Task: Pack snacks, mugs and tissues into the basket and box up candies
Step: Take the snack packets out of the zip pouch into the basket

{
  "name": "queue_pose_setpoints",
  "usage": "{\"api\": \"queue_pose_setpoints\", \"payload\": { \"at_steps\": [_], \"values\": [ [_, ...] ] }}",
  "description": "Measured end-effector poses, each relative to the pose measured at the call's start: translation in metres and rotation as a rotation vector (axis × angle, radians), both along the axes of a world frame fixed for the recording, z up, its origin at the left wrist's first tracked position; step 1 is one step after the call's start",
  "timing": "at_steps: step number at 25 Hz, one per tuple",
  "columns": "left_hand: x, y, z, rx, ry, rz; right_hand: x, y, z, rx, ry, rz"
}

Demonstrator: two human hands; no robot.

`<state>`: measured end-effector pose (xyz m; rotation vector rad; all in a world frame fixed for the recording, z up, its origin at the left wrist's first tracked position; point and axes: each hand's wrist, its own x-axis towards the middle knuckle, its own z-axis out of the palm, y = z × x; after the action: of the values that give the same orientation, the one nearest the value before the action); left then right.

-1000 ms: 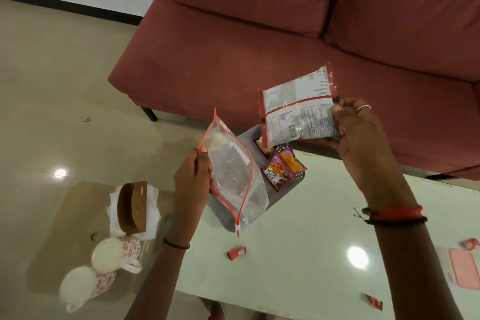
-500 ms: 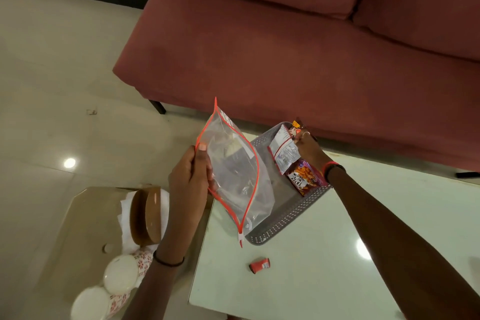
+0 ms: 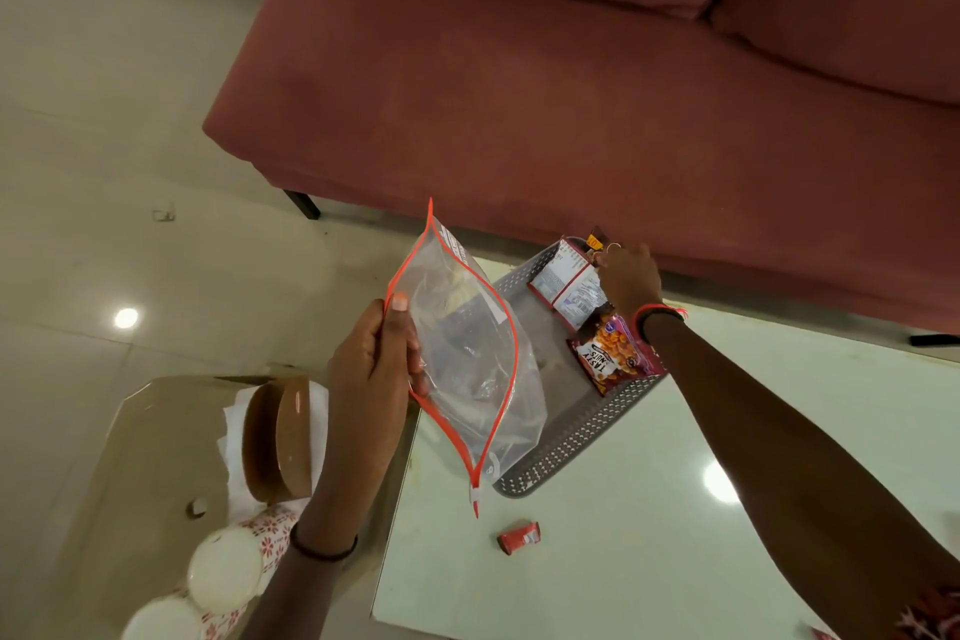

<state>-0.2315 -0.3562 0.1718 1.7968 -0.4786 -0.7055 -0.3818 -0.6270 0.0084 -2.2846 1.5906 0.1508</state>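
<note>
Your right hand (image 3: 626, 276) has brought the white snack packet (image 3: 569, 288) down into the basket (image 3: 571, 447) beside the nuts pack (image 3: 613, 353), though I cannot tell if it has let go, while your left hand (image 3: 371, 369) still pinches the zip bag (image 3: 467, 359), so one more snack is packed.

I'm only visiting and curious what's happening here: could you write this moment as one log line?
left hand: holds zip bag | right hand: at packet in basket, grip unclear | candy: on table
</note>
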Motion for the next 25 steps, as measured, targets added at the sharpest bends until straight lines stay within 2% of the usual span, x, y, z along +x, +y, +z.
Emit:
{"api": "queue_pose_setpoints", "payload": {
  "at_steps": [4,7,10,12,14,16,20,23,25],
  "values": [
    [-0.002,-0.001,0.002,0.008,-0.016,-0.006,-0.01,0.004,0.005,-0.068,0.155,0.087],
    [-0.005,0.001,0.005,0.013,-0.019,-0.012,-0.013,0.014,0.016,-0.099,0.054,0.059],
    [-0.013,0.002,0.007,0.028,-0.064,-0.024,-0.02,0.043,0.038,0.045,-0.158,0.058],
    [-0.02,0.002,0.009,0.055,-0.129,-0.033,-0.033,0.073,0.056,0.178,-0.181,0.139],
    [-0.029,0.001,0.013,0.07,-0.139,-0.035,-0.051,0.115,0.074,0.319,-0.281,0.166],
    [-0.042,-0.002,0.018,0.066,-0.096,-0.035,-0.068,0.159,0.088,0.37,-0.392,0.186],
    [-0.075,-0.006,0.035,0.036,0.024,-0.103,-0.087,0.215,0.089,0.25,-0.38,0.221],
    [-0.105,-0.004,0.051,0.066,0.175,-0.121,-0.095,0.223,0.095,0.244,-0.487,0.067],
    [-0.122,0.002,0.062,0.102,0.244,-0.143,-0.101,0.221,0.106,0.24,-0.629,-0.07]
  ]
}}
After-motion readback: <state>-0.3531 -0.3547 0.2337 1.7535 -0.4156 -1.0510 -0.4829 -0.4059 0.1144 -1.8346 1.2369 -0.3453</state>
